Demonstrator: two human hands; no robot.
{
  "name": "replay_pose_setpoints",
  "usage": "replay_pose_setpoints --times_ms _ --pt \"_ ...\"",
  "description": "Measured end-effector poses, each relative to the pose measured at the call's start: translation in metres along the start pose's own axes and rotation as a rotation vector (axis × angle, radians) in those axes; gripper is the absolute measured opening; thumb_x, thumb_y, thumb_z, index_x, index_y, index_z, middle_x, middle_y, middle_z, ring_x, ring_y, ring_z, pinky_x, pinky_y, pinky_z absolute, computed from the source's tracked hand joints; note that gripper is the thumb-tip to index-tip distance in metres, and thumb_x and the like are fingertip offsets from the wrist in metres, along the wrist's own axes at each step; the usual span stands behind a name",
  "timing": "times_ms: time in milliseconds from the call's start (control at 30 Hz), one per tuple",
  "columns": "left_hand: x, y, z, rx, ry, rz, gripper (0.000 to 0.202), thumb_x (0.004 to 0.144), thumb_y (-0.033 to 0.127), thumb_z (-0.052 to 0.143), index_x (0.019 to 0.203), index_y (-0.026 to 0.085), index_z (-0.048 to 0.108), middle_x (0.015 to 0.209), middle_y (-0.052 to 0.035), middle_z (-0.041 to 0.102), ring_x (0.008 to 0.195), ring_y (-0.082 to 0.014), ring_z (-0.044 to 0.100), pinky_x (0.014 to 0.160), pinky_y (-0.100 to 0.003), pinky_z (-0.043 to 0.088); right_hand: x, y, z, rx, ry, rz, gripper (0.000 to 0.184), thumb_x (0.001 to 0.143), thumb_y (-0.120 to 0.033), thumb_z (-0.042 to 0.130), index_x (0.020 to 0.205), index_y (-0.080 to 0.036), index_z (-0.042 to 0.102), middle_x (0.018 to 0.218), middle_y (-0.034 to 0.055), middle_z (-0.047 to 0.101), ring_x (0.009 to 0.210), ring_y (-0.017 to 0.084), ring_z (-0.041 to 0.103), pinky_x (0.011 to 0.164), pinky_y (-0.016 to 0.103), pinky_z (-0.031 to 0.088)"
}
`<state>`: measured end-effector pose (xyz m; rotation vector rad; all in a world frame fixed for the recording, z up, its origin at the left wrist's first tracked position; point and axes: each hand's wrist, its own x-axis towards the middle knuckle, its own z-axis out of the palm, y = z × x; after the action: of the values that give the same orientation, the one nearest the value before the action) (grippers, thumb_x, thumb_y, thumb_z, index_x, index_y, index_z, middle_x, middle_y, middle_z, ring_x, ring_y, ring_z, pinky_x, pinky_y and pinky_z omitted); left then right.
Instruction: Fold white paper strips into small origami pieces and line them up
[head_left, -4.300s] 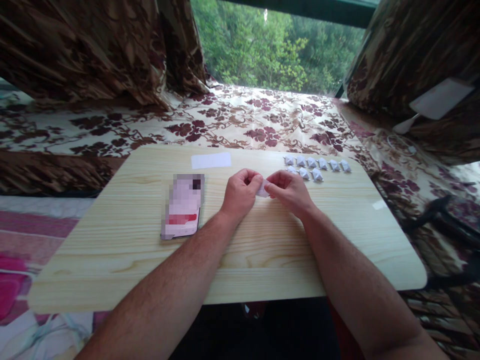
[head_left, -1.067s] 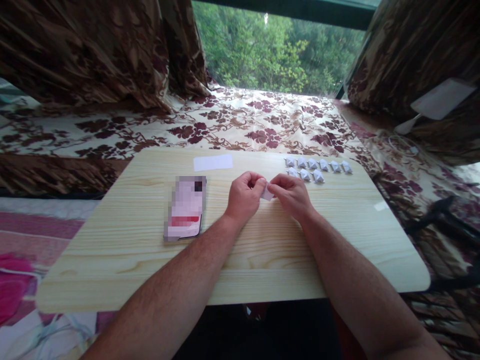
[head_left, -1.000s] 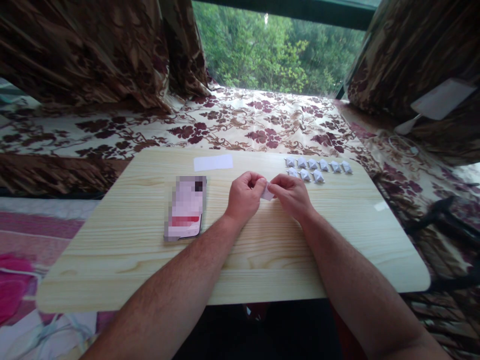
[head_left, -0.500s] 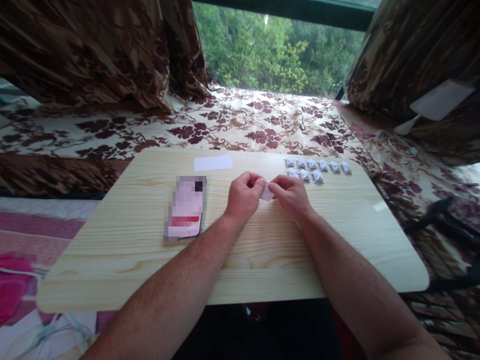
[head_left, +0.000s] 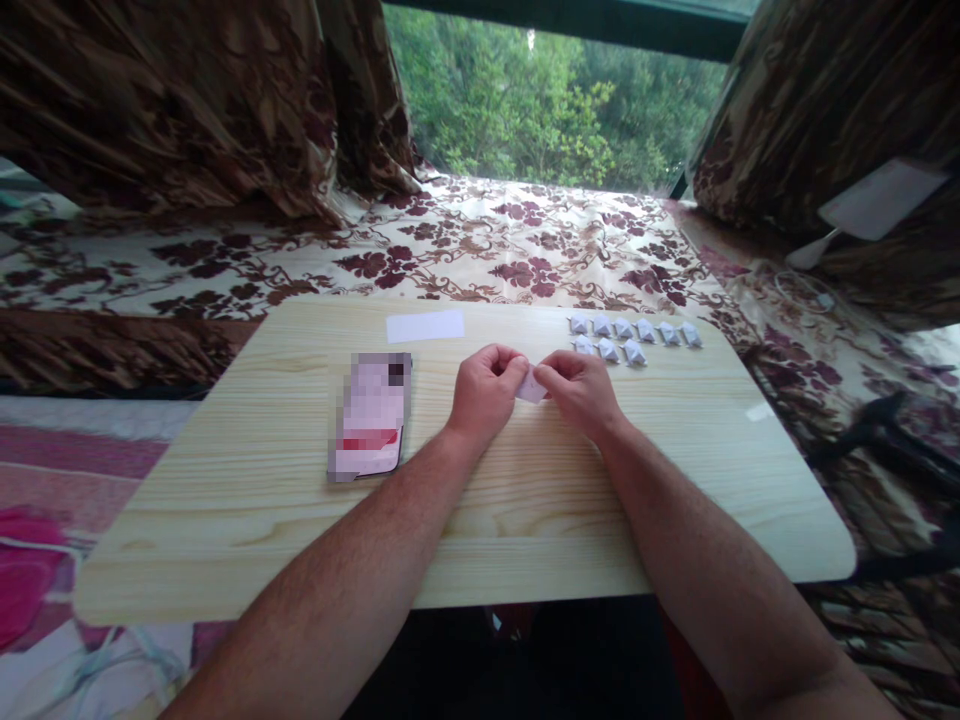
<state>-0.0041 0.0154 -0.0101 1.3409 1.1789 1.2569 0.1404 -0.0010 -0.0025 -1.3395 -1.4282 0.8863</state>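
Observation:
Between both hands, a small piece of white paper (head_left: 531,386) is pinched over the wooden table (head_left: 517,510). My left hand (head_left: 486,388) grips its left side between thumb and bent fingers. My right hand (head_left: 581,388) pinches the right side in the same manner. Parts of the paper are hidden behind the fingertips, so its folds are hard to make out. Just beyond my right hand stand several small folded paper pieces (head_left: 623,328) with raised peaks, set in two rows.
A flat white paper strip (head_left: 425,326) lies near the table's far edge. Left of my hands is a phone (head_left: 370,415), its screen partly blurred. A small pale scrap (head_left: 759,412) lies at the right edge. Floral cloth (head_left: 525,235) covers the ledge behind.
Both hands stay in nearly the same place, still pinching the small paper. The whole view shifts very slightly; nothing else visibly moves.

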Motion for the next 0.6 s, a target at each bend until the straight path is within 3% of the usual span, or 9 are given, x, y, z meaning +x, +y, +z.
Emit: replay_pose_setpoints --times_ms 200,433,600 --pt "0.0020 -0.0045 -0.0001 -0.056 0.018 0.009 0.019 0.077 0.035 0.070 0.075 0.016 0.066 0.064 0.0018 0.059 0.057 -0.0099 0.048 0.054 -0.022 0.039 -0.0014 -0.0009 0.0003 -0.038 -0.076 -0.001 0.021 0.074 -0.034 0.067 0.066 -0.016 0.061 0.058 -0.0029 0.053 0.054 0.009 0.044 0.049 0.023 0.030" --pt "0.0004 -0.0012 0.0000 -0.062 -0.020 0.011 0.018 0.076 0.033 0.071 0.075 0.016 0.066 0.064 0.0017 0.060 0.056 -0.0100 0.049 0.054 -0.023 0.041 -0.0035 -0.0016 0.0005 -0.112 -0.044 -0.049 0.029 0.078 -0.036 0.066 0.059 -0.016 0.055 0.053 -0.0050 0.041 0.052 0.007 0.034 0.049 0.024 0.024" --pt "0.0006 -0.0022 0.0002 -0.095 -0.025 0.005 0.017 0.076 0.032 0.072 0.076 0.016 0.066 0.065 0.0009 0.061 0.058 -0.0106 0.052 0.054 -0.022 0.042 -0.0035 -0.0037 -0.0013 -0.081 -0.052 -0.027 0.030 0.078 -0.037 0.067 0.059 -0.016 0.057 0.052 -0.0046 0.044 0.051 0.008 0.035 0.047 0.024 0.024"
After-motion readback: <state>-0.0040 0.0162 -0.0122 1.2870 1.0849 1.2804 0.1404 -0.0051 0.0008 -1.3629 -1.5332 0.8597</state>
